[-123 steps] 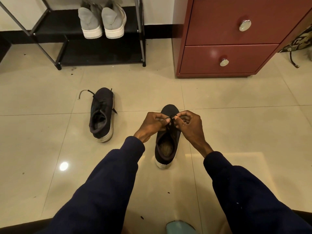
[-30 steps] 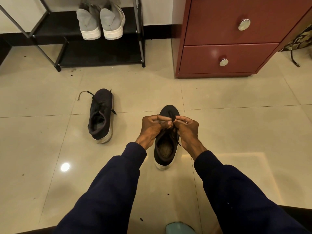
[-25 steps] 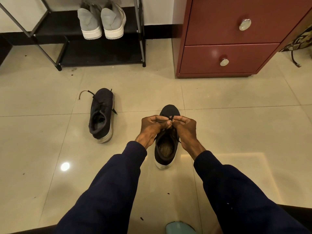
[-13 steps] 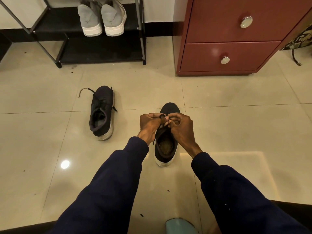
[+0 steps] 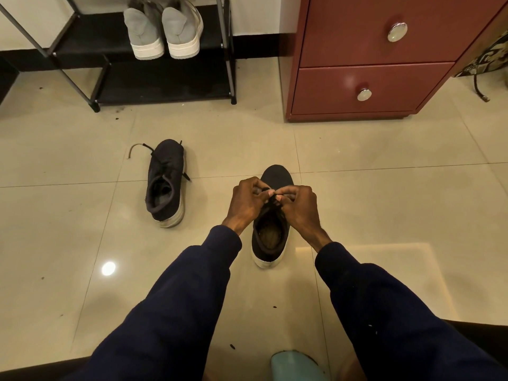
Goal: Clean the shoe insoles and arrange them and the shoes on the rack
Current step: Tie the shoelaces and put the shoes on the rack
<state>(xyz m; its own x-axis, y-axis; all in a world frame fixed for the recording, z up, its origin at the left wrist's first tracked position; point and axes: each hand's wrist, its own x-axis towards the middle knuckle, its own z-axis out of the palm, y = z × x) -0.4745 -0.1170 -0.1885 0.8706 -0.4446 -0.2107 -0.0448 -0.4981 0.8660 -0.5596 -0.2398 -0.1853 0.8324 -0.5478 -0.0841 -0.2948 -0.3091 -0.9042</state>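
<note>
1. Left hand [image 5: 245,203] and right hand [image 5: 297,205], fingers curled, both pinch the laces [image 5: 270,200] of the near black shoe [image 5: 270,237] on the floor [image 5: 384,202].
2. Second black shoe [image 5: 165,185] lies left, apart, laces loose.
3. Grey shoes [image 5: 162,31] sit on the far rack [image 5: 154,75].
4. Red drawer cabinet [image 5: 371,59] stands far right.

Single wide-angle view from the head, facing forward and down: left hand [image 5: 245,206] and right hand [image 5: 301,209] near, centred; black metal shoe rack [image 5: 165,81] far beyond the left hand.
</note>
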